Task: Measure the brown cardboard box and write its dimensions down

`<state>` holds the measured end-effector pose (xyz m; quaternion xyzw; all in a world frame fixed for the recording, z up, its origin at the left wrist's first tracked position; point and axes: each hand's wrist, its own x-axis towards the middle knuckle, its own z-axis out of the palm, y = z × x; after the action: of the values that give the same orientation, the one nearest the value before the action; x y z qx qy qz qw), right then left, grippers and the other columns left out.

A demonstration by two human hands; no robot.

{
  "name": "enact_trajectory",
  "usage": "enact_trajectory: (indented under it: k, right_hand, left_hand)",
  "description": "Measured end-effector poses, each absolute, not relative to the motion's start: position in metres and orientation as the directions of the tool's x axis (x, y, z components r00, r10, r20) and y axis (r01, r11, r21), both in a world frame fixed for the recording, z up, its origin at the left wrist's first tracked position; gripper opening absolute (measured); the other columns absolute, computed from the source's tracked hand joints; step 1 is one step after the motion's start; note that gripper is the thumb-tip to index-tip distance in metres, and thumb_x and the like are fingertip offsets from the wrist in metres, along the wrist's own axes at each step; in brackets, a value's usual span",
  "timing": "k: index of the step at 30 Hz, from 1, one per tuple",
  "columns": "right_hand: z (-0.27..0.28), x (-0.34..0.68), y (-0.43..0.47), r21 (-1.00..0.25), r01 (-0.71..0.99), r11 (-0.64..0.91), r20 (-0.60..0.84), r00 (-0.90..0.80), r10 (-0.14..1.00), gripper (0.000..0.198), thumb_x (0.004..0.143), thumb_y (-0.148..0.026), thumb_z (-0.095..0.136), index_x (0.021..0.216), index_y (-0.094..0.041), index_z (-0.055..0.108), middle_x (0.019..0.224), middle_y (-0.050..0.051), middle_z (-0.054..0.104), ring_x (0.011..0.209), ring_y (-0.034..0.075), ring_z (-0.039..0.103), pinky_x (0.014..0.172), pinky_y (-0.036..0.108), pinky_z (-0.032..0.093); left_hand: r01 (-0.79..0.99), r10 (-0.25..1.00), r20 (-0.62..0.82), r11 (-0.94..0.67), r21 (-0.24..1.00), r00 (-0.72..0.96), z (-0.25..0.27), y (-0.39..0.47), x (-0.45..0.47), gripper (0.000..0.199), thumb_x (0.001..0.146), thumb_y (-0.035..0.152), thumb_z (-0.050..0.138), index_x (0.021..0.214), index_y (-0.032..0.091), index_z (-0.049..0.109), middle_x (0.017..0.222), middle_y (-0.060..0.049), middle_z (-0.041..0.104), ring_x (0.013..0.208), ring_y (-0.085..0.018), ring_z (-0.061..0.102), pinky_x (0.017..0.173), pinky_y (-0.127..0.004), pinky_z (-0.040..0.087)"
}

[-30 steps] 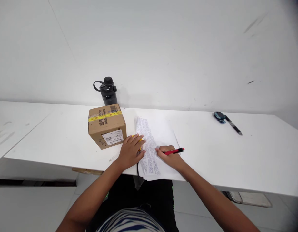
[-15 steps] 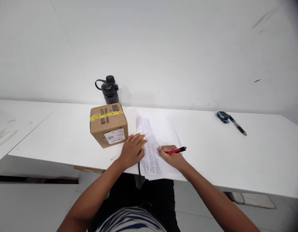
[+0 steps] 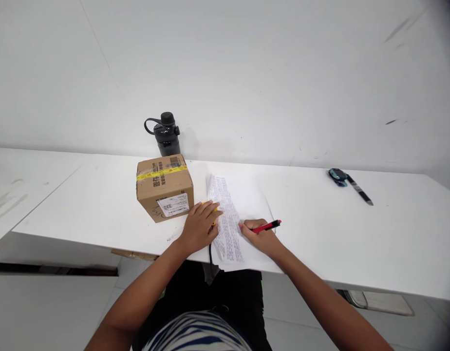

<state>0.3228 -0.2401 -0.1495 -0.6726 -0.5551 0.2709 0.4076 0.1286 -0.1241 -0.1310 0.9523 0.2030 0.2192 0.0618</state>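
Note:
My right hand (image 3: 259, 235) is closed around a red pen (image 3: 266, 226) with black parts, its rear end pointing right. That hand rests on white paper (image 3: 252, 195), where dense rows of small blue-purple writing fill the left part. The pen's tip is hidden by my fingers. At the paper's left edge, my left hand (image 3: 199, 225) curls over a small yellow object (image 3: 214, 223), mostly covered by the fingers. A black strap (image 3: 210, 254) hangs below that hand toward the table edge. Just left of my left fingers stands a taped cardboard box (image 3: 164, 187) with a shipping label.
Behind the box stands a black bottle (image 3: 168, 136) with a carry loop. To the right on the white table (image 3: 320, 239) lie a dark blue-black object (image 3: 337, 176) and a black marker-like pen (image 3: 359, 190). A white wall (image 3: 247, 83) rises behind the table.
The view has shifted very slightly. Both hands stay almost where they were, with the pen tilted marginally differently in my right hand.

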Motion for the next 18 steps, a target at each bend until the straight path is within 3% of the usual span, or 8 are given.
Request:
enact_trajectory:
  k: [9, 13, 16, 18]
  right_hand:
    - [-0.15, 0.322, -0.239, -0.831, 0.555, -0.032, 0.118, 0.233, 0.965, 0.048, 0.088, -0.043, 0.046, 0.056, -0.023, 0.016, 0.05, -0.006, 0.024, 0.048, 0.01, 0.024, 0.047, 0.028, 0.021]
    - [-0.154, 0.323, -0.238, -0.817, 0.575, -0.037, 0.13, 0.247, 0.96, 0.049, 0.089, -0.044, 0.044, 0.056, -0.023, 0.014, 0.05, -0.006, 0.023, 0.047, 0.01, 0.025, 0.046, 0.027, 0.023]
    - [-0.153, 0.321, -0.24, -0.794, 0.606, -0.043, 0.152, 0.267, 0.952, 0.05, 0.089, -0.047, 0.044, 0.051, -0.023, 0.023, 0.047, -0.005, 0.031, 0.045, 0.011, 0.034, 0.046, 0.027, 0.028]
    - [-0.151, 0.318, -0.242, -0.768, 0.637, -0.063, 0.184, 0.314, 0.932, 0.045, 0.091, -0.047, 0.043, 0.053, -0.022, 0.041, 0.051, -0.002, 0.046, 0.049, 0.014, 0.046, 0.05, 0.027, 0.034]
  left_hand:
    - [0.348, 0.409, 0.397, -0.912, 0.219, 0.822, -0.132, -0.122, 0.128, 0.036, 0.089, 0.023, 0.05, 0.124, 0.026, 0.058, 0.139, -0.003, 0.056, 0.135, -0.023, 0.043, 0.113, -0.046, 0.032]
    - [0.303, 0.383, 0.483, -0.923, 0.238, 0.787, -0.126, -0.126, 0.115, 0.032, 0.09, 0.029, 0.051, 0.12, 0.022, 0.059, 0.134, -0.007, 0.059, 0.133, -0.024, 0.045, 0.11, -0.044, 0.037]
    - [0.472, 0.512, 0.564, -0.851, 0.23, 0.648, -0.125, -0.137, 0.098, 0.028, 0.091, 0.028, 0.05, 0.116, 0.021, 0.061, 0.12, -0.009, 0.067, 0.119, -0.027, 0.056, 0.099, -0.044, 0.045]
    - [0.642, 0.648, 0.531, -0.731, 0.231, 0.547, -0.128, -0.143, 0.086, 0.031, 0.091, 0.029, 0.05, 0.119, 0.02, 0.059, 0.116, -0.01, 0.068, 0.108, -0.028, 0.061, 0.087, -0.044, 0.049]
